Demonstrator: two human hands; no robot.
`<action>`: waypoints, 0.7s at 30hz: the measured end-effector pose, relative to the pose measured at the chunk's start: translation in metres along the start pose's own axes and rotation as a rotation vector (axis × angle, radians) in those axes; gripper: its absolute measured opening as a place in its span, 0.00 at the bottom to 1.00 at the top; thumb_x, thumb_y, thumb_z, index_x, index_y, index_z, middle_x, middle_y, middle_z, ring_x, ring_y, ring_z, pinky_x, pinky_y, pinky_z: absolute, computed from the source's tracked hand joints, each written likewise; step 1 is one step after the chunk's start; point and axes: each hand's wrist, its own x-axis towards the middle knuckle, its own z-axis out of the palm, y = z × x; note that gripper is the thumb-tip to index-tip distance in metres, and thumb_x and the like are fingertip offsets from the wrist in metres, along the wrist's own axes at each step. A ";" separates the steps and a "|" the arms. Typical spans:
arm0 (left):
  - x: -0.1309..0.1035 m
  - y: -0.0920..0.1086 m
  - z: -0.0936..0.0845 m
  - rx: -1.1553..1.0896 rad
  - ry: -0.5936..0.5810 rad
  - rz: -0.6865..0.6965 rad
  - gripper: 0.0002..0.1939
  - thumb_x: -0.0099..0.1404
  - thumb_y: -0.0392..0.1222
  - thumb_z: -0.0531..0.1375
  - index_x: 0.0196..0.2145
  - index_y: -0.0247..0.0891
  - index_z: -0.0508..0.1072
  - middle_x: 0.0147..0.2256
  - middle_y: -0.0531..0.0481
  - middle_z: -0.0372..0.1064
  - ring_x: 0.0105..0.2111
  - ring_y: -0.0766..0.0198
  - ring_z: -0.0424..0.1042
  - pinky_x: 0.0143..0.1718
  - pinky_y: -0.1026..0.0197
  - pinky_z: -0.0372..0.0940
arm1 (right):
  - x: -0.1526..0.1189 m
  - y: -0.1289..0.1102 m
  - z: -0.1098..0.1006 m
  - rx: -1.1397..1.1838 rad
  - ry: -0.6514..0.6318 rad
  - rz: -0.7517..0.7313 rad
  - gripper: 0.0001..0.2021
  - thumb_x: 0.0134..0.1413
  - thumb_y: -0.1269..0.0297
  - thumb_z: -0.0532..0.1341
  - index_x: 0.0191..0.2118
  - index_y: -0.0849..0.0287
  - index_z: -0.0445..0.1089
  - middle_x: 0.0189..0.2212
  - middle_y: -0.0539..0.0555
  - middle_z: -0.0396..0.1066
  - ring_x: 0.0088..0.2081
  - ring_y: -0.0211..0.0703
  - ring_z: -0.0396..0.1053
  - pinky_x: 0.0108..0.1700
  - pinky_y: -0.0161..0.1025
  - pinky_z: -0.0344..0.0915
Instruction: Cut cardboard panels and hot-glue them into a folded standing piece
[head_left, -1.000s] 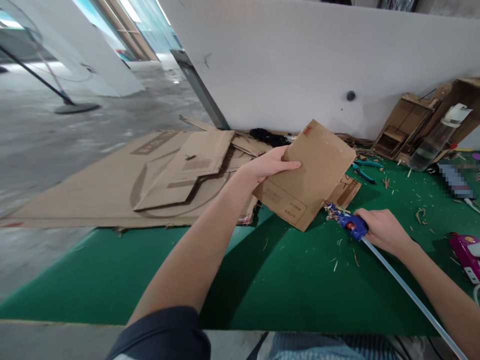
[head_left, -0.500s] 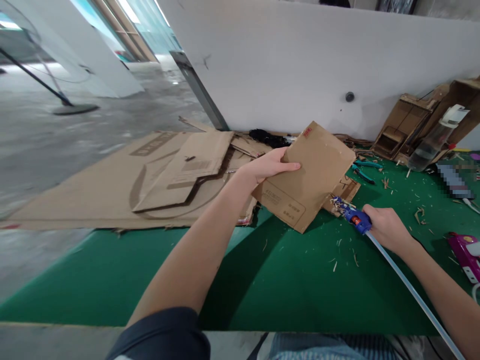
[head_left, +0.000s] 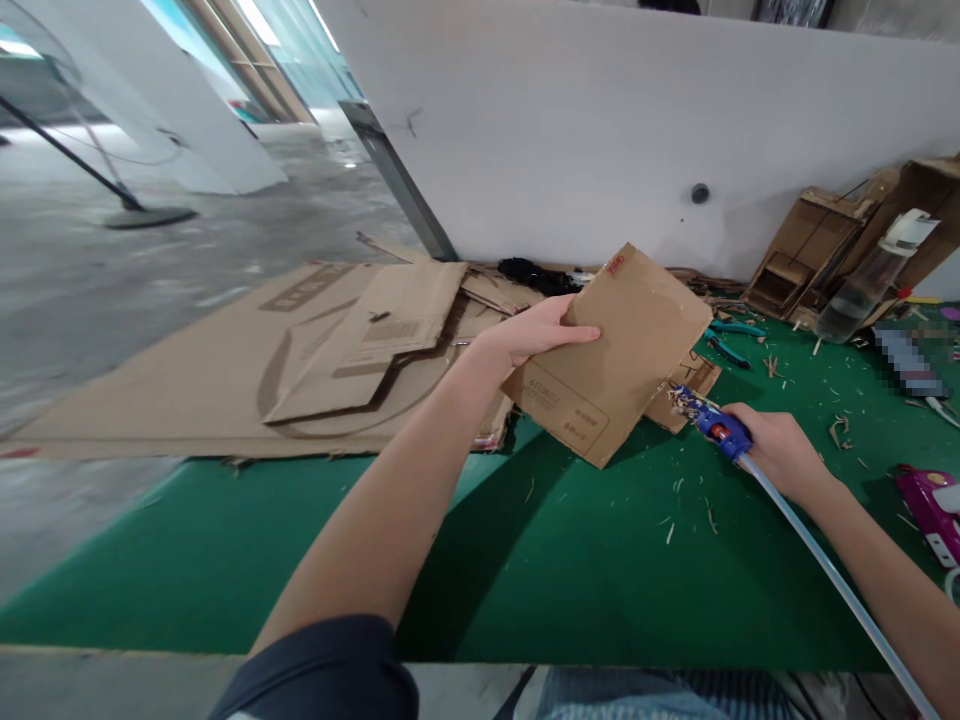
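Two bare hands are above one green table. The left hand pinches one tilted cardboard panel by its left edge, thumb across the face, fingers hidden behind. The right hand is curled around one blue glue gun, its tip just beside the panel's right edge; one long glue stick runs from its back. Nearby are one smaller cardboard piece, one teal-handled tool and one clear bottle.

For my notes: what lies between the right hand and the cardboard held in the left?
The head view shows the blue glue gun there, with a smaller cardboard piece behind its tip.
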 end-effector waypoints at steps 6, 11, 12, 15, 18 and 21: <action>-0.001 -0.001 -0.001 0.007 -0.030 0.011 0.33 0.55 0.50 0.66 0.56 0.40 0.64 0.51 0.42 0.71 0.50 0.48 0.72 0.45 0.52 0.71 | -0.001 0.002 0.004 -0.058 0.028 0.042 0.08 0.58 0.59 0.54 0.33 0.57 0.62 0.22 0.52 0.70 0.22 0.42 0.67 0.25 0.36 0.45; 0.000 -0.003 -0.002 0.020 -0.031 0.011 0.35 0.55 0.51 0.66 0.58 0.41 0.64 0.52 0.42 0.70 0.50 0.48 0.72 0.44 0.53 0.71 | -0.001 0.004 0.002 -0.102 0.045 0.060 0.08 0.57 0.59 0.54 0.32 0.57 0.61 0.21 0.52 0.70 0.21 0.43 0.67 0.25 0.36 0.44; 0.000 -0.003 -0.003 0.023 -0.035 0.009 0.35 0.55 0.51 0.66 0.58 0.41 0.64 0.52 0.42 0.70 0.50 0.48 0.72 0.44 0.53 0.72 | -0.001 0.005 0.002 -0.117 0.058 0.062 0.08 0.57 0.59 0.54 0.32 0.57 0.61 0.21 0.52 0.70 0.21 0.43 0.67 0.25 0.36 0.44; 0.000 -0.004 -0.004 0.026 -0.054 0.004 0.35 0.55 0.51 0.66 0.58 0.41 0.63 0.53 0.42 0.70 0.50 0.48 0.72 0.44 0.53 0.72 | -0.002 0.012 0.004 -0.139 0.094 0.063 0.09 0.56 0.57 0.55 0.32 0.57 0.62 0.21 0.53 0.70 0.21 0.44 0.68 0.25 0.36 0.47; 0.000 -0.005 -0.004 0.014 -0.058 0.007 0.35 0.55 0.51 0.66 0.58 0.41 0.63 0.52 0.42 0.70 0.50 0.49 0.72 0.44 0.52 0.72 | -0.003 0.019 0.007 -0.113 0.112 0.051 0.09 0.56 0.57 0.56 0.36 0.57 0.65 0.22 0.53 0.72 0.21 0.44 0.68 0.25 0.36 0.50; -0.001 -0.004 -0.004 0.011 -0.055 0.004 0.35 0.55 0.51 0.66 0.58 0.41 0.63 0.52 0.42 0.71 0.50 0.49 0.72 0.46 0.51 0.71 | -0.003 0.020 0.006 -0.047 0.121 0.019 0.13 0.57 0.57 0.56 0.44 0.58 0.67 0.24 0.53 0.73 0.22 0.43 0.69 0.26 0.35 0.54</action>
